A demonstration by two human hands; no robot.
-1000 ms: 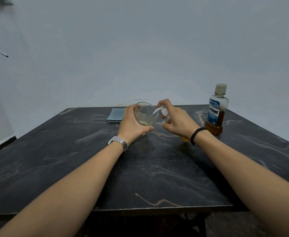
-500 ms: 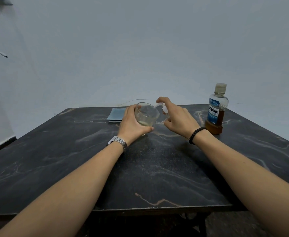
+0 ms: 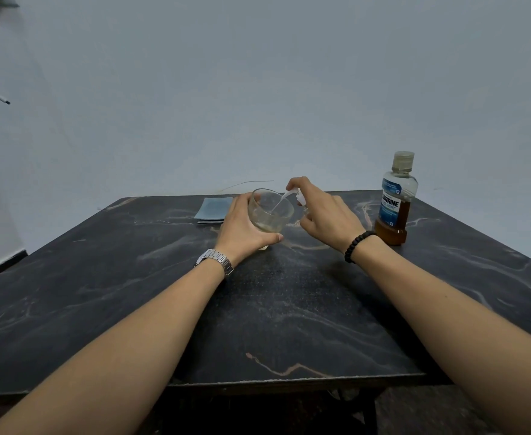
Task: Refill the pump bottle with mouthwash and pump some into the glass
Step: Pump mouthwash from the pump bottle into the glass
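Our left hand [image 3: 242,229] grips the glass [image 3: 270,211] | right hand [image 3: 327,215] curls round the pump bottle [image 3: 300,199], body hidden, nozzle over the glass | right of the glass, mouthwash bottle [image 3: 394,202] reads "LISTERINE", small print illegible

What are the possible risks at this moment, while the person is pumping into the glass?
The left hand holds the glass tilted, with liquid already inside; more tilt might spill it onto the table. The pump bottle's nozzle sits just at the rim, so a stream could miss. The right hand hides the pump bottle, so its steadiness cannot be judged. The right forearm passes close to the mouthwash bottle and might knock it.
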